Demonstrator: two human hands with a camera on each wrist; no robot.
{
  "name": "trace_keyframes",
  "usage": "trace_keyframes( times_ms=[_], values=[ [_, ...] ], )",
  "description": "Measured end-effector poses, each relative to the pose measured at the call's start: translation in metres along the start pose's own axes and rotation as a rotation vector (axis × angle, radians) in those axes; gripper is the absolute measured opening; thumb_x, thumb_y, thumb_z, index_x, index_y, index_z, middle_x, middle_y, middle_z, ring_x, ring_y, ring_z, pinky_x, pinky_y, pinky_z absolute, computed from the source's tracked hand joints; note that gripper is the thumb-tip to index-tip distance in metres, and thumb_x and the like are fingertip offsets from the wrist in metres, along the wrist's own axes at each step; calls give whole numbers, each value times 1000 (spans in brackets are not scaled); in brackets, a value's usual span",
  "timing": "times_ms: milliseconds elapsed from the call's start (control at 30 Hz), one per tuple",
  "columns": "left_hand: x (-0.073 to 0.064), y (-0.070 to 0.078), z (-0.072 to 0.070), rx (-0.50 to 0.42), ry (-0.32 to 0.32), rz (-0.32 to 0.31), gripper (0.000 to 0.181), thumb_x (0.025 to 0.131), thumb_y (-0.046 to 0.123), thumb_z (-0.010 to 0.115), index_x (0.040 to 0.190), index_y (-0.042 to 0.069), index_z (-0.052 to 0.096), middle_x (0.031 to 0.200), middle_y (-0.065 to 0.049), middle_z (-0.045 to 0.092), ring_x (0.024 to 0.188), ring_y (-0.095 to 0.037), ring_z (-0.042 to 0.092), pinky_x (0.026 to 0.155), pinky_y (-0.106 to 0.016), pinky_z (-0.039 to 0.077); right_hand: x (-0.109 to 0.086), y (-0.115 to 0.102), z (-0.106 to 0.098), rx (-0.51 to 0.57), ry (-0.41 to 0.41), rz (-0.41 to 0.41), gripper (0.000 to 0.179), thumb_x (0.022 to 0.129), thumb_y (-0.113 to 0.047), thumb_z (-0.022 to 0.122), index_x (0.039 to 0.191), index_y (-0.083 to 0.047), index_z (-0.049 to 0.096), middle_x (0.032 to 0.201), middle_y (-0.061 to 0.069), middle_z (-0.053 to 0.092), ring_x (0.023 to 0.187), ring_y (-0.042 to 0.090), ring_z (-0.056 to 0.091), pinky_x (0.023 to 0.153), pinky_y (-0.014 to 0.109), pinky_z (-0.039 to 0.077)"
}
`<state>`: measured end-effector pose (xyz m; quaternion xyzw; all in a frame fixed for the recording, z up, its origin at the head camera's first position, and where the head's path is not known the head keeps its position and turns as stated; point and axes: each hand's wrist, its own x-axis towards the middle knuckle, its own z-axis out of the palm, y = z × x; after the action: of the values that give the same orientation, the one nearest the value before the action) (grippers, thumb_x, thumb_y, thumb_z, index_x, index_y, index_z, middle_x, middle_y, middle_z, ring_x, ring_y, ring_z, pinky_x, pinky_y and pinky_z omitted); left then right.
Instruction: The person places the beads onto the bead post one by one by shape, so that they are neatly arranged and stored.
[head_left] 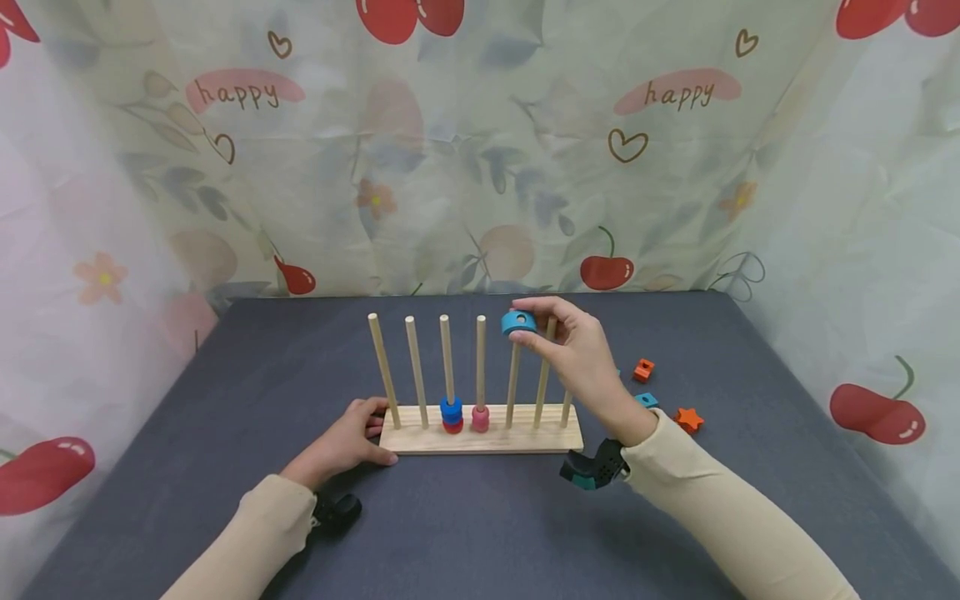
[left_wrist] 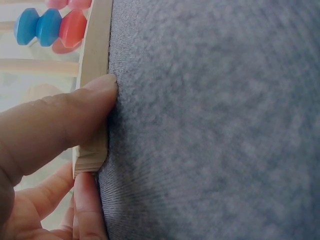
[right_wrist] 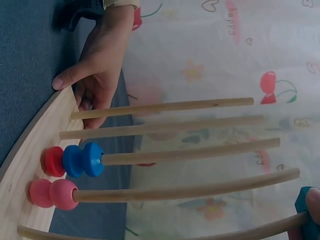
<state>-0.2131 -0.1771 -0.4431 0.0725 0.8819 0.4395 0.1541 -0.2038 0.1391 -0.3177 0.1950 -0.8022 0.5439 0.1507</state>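
I judge that the holed blue block (head_left: 519,323), pinched by the right hand (head_left: 576,346) near the tip of the fifth peg (head_left: 513,385) from left, could bind if tilted, or the wooden base (head_left: 480,442) shift if the left hand (head_left: 348,439) gripping its end slackens.

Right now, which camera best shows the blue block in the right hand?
The head view: it shows the blue block uncropped, its hole visible. The right wrist view crops it at the edge; the left wrist view misses it.
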Motion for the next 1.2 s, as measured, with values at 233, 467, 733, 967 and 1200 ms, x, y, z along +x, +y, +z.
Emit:
trace_keyframes(
  times_ms=[233,467,733,967,1200],
  values=[
    [1,0,1,-1,1,-1,84,68,1,85,139,-7,39,132,-24,35,124,-38,46,106,-51,39,-3,6,5,87,22,44,39,85,-11,73,122,-5,61,112,10,65,86,11,53,68,17,44],
    [0,0,1,-9,-7,-12,84,69,2,85,139,-5,39,133,-23,34,124,-37,45,107,-50,39,-9,15,11,106,17,113,40,86,-10,72,123,-5,57,119,11,62,104,15,59,83,16,50],
    [2,-4,1,-7,-3,3,85,68,2,85,139,-5,39,132,-23,35,124,-36,46,106,-49,39,-19,30,19,113,-6,176,39,86,-12,73,120,-5,57,116,12,62,103,21,59,85,22,51],
    [1,-2,0,-10,-6,0,85,68,3,85,139,-6,39,132,-23,35,123,-36,46,106,-50,40,-30,47,28,78,-2,225,38,85,-14,74,118,-8,58,111,10,64,99,21,59,86,28,51],
    [1,-2,0,-1,-7,5,85,68,4,86,139,-6,39,131,-23,35,122,-36,46,105,-50,40,-42,68,38,62,-11,298,37,84,-13,75,117,-7,59,110,11,64,99,22,59,88,34,49]
  ],
)
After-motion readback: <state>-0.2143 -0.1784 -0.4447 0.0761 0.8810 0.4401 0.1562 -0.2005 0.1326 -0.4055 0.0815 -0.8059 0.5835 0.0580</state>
